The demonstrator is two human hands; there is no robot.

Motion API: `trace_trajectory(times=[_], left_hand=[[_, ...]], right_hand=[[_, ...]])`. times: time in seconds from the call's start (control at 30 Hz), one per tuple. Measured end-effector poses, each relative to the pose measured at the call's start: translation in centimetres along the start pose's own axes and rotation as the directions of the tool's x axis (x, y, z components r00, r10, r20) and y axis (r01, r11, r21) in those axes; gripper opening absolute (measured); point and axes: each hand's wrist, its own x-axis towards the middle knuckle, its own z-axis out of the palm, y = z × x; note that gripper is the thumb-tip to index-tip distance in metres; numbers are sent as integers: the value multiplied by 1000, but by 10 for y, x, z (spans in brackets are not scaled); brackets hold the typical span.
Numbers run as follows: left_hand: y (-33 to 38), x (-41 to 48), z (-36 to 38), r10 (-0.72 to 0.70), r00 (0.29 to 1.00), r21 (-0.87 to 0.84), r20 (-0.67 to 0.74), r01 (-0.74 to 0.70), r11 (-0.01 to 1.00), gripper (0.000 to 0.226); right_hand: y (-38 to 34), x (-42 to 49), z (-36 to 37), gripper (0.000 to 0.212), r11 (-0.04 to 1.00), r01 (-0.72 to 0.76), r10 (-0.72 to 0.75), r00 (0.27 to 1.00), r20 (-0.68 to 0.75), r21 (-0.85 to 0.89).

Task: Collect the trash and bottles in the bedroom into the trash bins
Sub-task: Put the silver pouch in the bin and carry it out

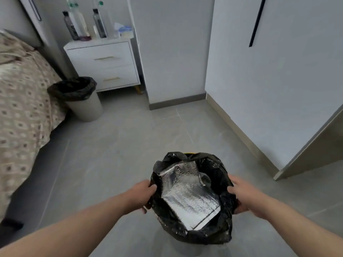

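Note:
A trash bin lined with a black bag [220, 175] is in front of me, low in the view. A crumpled silver foil bag [187, 195] lies inside it. My left hand [141, 195] grips the bin's left rim and my right hand [243, 193] grips its right rim. A second grey bin with a black liner [85, 106] stands on the floor beside the bed. Several bottles [83, 23] stand on the white nightstand [104, 62] at the back, with a tissue pack [125, 31] next to them.
A bed with a patterned cover [22, 101] fills the left side. White wardrobe panels [269, 71] run along the right, with an open door edge [311, 143] jutting out. Grey tiled floor [115, 149] lies between me and the nightstand.

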Motion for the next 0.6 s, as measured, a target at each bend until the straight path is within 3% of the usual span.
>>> trace_trajectory(times=[0.13,0.27,0.33,0.6], left_hand=[[-9,44,2,-19,982,-170,-189,-13,985,20],[-4,80,-1,-58,946,-328,-318,-53,943,26],[-4,92,-10,-93,915,-378,-393,-69,923,27],[48,31,-101,-190,844,-492,-501,-97,865,30]], right_hand=[[-4,43,16,42,993,121,-120,978,-171,-3],[-12,90,34,23,974,187,-223,890,-398,-127],[-27,104,44,25,972,194,-234,855,-463,-133],[-150,51,36,28,954,263,-299,836,-461,-141]])
